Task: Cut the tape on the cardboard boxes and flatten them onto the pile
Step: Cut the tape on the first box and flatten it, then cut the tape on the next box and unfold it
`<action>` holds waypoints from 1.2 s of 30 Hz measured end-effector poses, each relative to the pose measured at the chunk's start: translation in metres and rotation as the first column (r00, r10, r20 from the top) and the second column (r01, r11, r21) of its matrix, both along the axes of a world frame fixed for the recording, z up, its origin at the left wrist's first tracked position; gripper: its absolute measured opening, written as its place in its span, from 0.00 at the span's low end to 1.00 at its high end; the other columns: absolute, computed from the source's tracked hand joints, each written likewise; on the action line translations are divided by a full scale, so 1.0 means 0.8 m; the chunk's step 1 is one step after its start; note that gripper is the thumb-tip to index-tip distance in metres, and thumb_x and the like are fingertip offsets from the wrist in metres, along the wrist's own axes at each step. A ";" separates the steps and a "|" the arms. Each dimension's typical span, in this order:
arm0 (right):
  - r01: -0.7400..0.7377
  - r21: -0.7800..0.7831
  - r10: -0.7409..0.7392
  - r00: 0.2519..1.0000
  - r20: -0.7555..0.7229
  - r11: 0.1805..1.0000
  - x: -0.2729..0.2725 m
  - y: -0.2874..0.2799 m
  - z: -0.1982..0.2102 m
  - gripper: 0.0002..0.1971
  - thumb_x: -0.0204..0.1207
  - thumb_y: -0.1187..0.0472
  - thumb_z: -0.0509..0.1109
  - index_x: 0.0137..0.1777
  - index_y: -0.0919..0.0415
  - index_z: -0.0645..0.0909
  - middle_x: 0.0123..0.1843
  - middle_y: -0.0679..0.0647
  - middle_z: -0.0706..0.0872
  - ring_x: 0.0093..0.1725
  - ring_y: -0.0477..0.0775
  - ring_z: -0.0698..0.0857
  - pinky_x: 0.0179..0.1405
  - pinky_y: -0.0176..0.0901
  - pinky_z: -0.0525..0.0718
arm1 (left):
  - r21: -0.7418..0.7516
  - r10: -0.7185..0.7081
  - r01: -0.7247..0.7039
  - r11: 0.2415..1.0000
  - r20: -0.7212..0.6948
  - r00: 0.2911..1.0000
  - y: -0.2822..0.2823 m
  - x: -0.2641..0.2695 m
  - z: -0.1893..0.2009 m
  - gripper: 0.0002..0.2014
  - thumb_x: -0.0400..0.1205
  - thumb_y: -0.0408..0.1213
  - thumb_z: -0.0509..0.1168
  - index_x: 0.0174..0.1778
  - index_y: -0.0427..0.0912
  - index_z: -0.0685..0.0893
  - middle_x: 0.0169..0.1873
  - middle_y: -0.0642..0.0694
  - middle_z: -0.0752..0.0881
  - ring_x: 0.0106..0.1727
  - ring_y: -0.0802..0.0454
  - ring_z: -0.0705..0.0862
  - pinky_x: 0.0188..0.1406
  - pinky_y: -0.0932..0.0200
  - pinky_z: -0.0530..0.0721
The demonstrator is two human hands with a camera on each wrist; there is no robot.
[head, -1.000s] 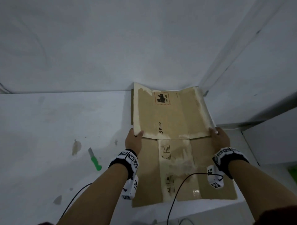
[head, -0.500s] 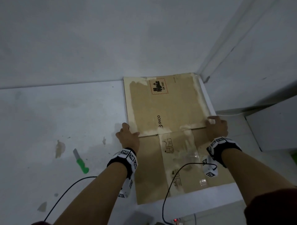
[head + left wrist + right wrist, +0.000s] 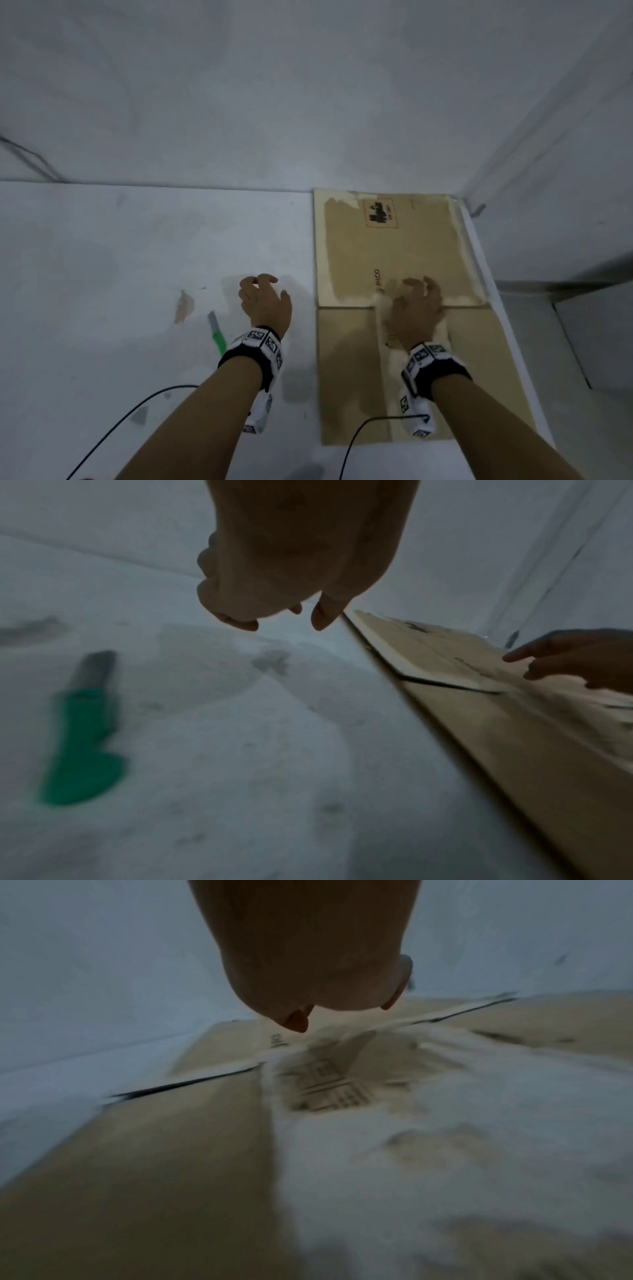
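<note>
- Flattened cardboard box (image 3: 394,260) lying flat on the white floor (image 3: 137,274), in the corner where the back wall (image 3: 274,85) meets the side wall (image 3: 565,171).
- Far panel printed with a black-and-red label (image 3: 382,214) and the word PICO; pale strips of torn tape residue along its edges and down the middle of the near panel.
- A second cardboard sheet (image 3: 514,750) visible beneath it in the left wrist view, edges roughly flush; pile low and flat.
- Right hand (image 3: 416,308) above the seam between the far and near panels, fingers loosely curled and spread, holding nothing. Contact with the cardboard not determinable: right wrist view blurred, fingertips (image 3: 296,1022) close over the surface.
- Left hand (image 3: 265,301) off the cardboard, over bare floor just left of the box edge, fingers relaxed and slightly curled, holding nothing.
- Green-handled knife (image 3: 216,334) lying on the floor to the left of the left hand, apart from it, blade pointing toward the back wall.
- Black-and-white marker bands on both wrists, each with a black cable (image 3: 137,411) trailing toward the bottom of the head view.
- Brownish stain (image 3: 183,305) on the floor left of the knife.
</note>
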State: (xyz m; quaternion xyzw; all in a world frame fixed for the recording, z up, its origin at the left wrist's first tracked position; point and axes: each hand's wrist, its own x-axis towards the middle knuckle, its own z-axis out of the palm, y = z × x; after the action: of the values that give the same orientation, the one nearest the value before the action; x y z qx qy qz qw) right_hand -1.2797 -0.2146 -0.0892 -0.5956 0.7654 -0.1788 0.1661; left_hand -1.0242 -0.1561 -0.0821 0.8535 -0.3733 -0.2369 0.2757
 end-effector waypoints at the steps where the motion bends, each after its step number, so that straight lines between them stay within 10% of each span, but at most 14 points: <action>1: -0.051 -0.005 0.051 0.998 0.024 0.999 0.029 0.009 0.000 0.20 0.72 0.68 0.69 0.64 0.56 0.79 0.77 0.60 0.66 0.76 0.64 0.67 0.73 0.60 0.59 | -0.004 0.019 -0.019 1.000 0.013 1.000 0.013 0.021 0.001 0.16 0.78 0.32 0.67 0.61 0.37 0.77 0.67 0.35 0.66 0.67 0.36 0.67 0.64 0.45 0.68; 16: -0.738 -0.105 0.737 0.629 0.248 0.666 0.498 0.231 0.032 0.14 0.73 0.70 0.69 0.51 0.49 0.83 0.56 0.49 0.81 0.50 0.57 0.85 0.48 0.50 0.75 | -0.016 0.549 -0.549 0.836 0.065 0.833 0.369 0.393 0.049 0.08 0.80 0.29 0.65 0.55 0.35 0.81 0.65 0.34 0.68 0.64 0.37 0.69 0.59 0.47 0.72; 25: -0.849 -0.068 0.806 0.470 0.360 0.525 0.733 0.367 0.040 0.11 0.78 0.67 0.65 0.54 0.49 0.80 0.54 0.45 0.76 0.45 0.48 0.78 0.55 0.55 0.80 | 0.040 0.585 -0.585 0.810 0.008 0.811 0.518 0.580 0.053 0.07 0.81 0.30 0.64 0.54 0.37 0.82 0.59 0.34 0.75 0.52 0.36 0.79 0.61 0.46 0.77; 36: -0.855 -0.023 0.769 0.454 0.450 0.518 0.923 0.393 0.017 0.10 0.80 0.66 0.62 0.55 0.51 0.80 0.56 0.48 0.78 0.50 0.51 0.82 0.57 0.55 0.82 | 0.031 0.538 -0.538 0.843 -0.025 0.842 0.533 0.758 0.045 0.08 0.82 0.29 0.62 0.55 0.34 0.83 0.57 0.34 0.76 0.55 0.36 0.78 0.60 0.50 0.75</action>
State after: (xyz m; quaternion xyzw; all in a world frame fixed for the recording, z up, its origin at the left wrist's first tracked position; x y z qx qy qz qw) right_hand -0.5414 0.0996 -0.0752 -0.8169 0.3462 -0.1154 0.4467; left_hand -0.4174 0.2700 -0.0457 0.9231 -0.1118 -0.1683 0.3272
